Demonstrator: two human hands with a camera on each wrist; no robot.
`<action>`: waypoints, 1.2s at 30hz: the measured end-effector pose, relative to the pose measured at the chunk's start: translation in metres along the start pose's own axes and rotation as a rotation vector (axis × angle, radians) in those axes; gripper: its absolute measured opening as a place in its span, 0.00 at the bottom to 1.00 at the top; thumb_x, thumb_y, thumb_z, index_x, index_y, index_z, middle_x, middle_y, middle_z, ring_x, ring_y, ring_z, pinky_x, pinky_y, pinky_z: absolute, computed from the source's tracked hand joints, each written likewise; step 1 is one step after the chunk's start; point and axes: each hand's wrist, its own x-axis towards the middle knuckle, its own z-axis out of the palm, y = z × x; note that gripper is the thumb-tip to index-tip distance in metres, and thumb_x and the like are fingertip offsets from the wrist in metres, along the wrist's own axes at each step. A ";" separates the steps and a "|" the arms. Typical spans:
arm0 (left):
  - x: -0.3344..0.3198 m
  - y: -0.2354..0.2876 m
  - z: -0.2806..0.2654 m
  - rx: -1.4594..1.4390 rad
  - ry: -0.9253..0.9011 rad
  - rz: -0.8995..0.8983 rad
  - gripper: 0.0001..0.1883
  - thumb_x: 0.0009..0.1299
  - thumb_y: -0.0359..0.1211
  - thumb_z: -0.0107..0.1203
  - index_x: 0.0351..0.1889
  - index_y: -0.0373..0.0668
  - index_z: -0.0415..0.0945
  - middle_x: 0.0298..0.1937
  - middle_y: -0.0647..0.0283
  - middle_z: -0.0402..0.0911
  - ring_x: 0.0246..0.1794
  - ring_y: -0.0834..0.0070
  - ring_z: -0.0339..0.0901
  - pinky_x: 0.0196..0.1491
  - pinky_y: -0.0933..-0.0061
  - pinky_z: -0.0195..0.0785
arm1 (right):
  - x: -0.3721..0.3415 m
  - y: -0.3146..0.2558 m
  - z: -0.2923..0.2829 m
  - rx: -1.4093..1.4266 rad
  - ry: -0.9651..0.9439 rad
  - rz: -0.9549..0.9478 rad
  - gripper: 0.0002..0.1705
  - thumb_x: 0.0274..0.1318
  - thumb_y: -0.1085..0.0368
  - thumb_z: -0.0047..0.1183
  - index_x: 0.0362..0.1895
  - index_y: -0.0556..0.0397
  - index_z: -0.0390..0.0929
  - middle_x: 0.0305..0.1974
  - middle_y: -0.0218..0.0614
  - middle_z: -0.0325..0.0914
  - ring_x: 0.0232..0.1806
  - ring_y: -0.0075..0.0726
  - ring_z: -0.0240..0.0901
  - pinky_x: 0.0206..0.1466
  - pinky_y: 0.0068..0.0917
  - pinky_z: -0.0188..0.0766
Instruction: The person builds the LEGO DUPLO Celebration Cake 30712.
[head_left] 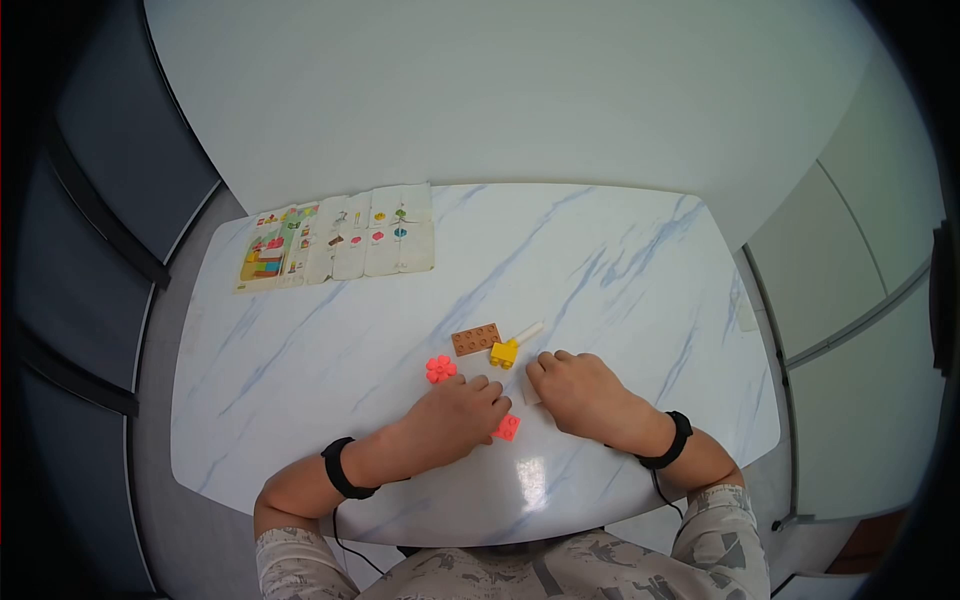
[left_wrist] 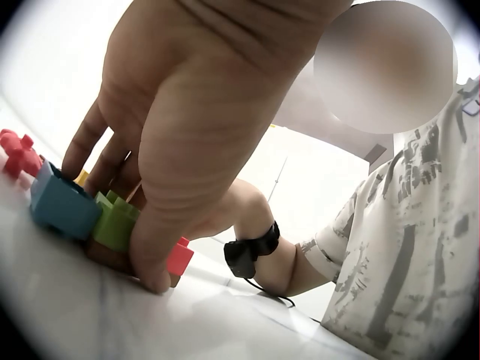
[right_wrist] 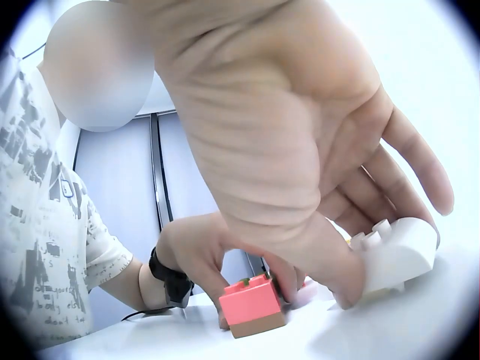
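Apparently left hand point(head_left: 448, 420) gripping stacked bricks point(left_wrist: 117, 224), likely for steadiness; right hand point(head_left: 582, 396) pinching white brick point(head_left: 531, 393), frame's lower centre.

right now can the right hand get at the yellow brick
Probably yes: the yellow brick lies close to the right hand with only bare table between, though that hand holds a white curved brick it may need to set down.

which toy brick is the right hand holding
The white brick with the curved end is held by the right hand; the blue brick, green brick and pink brick are at the left hand.
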 end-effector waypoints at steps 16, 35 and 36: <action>-0.011 -0.028 -0.005 -0.014 0.027 -0.148 0.17 0.60 0.19 0.61 0.47 0.42 0.79 0.49 0.61 0.78 0.50 0.64 0.82 0.47 0.65 0.77 | -0.008 -0.016 -0.034 0.186 0.040 -0.068 0.17 0.62 0.58 0.63 0.45 0.57 0.76 0.31 0.43 0.77 0.30 0.51 0.81 0.32 0.43 0.78; -0.008 -0.025 -0.015 -0.003 0.127 -0.159 0.22 0.65 0.31 0.69 0.58 0.45 0.80 0.42 0.61 0.80 0.45 0.64 0.83 0.43 0.65 0.75 | 0.001 -0.027 -0.013 0.200 0.019 -0.126 0.27 0.57 0.43 0.71 0.39 0.55 0.83 0.30 0.41 0.81 0.32 0.50 0.86 0.35 0.41 0.80; -0.008 -0.025 -0.014 0.000 0.124 -0.160 0.21 0.65 0.32 0.69 0.57 0.45 0.80 0.42 0.61 0.80 0.45 0.64 0.83 0.43 0.65 0.75 | 0.001 -0.028 -0.010 0.197 0.030 -0.128 0.26 0.58 0.42 0.70 0.39 0.54 0.83 0.29 0.41 0.81 0.32 0.49 0.86 0.34 0.41 0.80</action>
